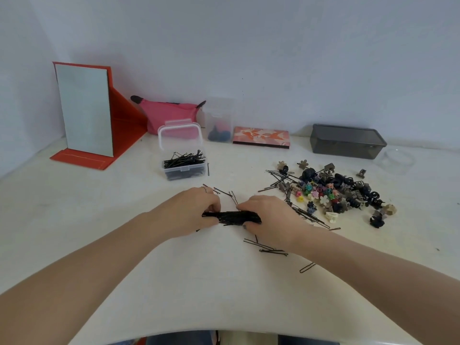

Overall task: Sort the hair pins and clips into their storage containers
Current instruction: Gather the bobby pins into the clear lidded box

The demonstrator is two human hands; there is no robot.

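A thick bundle of black hair pins (231, 217) lies on the white table between my hands. My left hand (191, 210) grips its left end and my right hand (268, 217) grips its right end, fingers curled over it. Loose black pins (270, 248) lie scattered around and in front of my right hand. A pile of small claw clips (333, 192), black, brown and coloured, sits to the right. A clear open box (183, 158) behind my hands holds many black pins.
A dark grey lidded box (348, 140) stands at the back right, a clear round dish (395, 159) beside it. A red folding mirror (87, 113), a pink pouch (166, 113), a small clear case (220, 123) and a floral flat box (261, 136) line the wall.
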